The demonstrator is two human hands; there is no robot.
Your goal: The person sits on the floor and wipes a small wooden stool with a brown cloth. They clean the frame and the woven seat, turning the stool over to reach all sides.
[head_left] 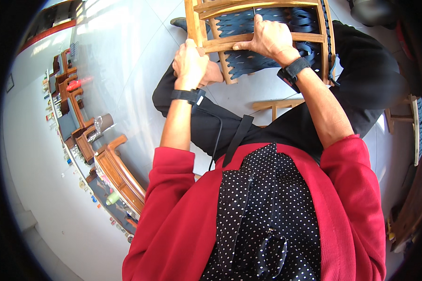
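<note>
A wooden chair frame [306,37] with dark blue woven strapping [253,60] lies across my lap at the top of the view. My left hand [191,65] grips the corner of the frame, where a thick wooden post meets a rail. My right hand [272,38] rests on the middle rail, thumb along the wood, its fingers closed around a thin dark rod or tool that shows only at its tip above the hand. Both wrists wear black straps.
Another wooden piece [279,104] lies on the tiled floor beyond my thighs. A second blue-woven frame [415,130] stands at the right. Carved wooden furniture [119,168] lines the left wall, with a green bottle [112,198] on it.
</note>
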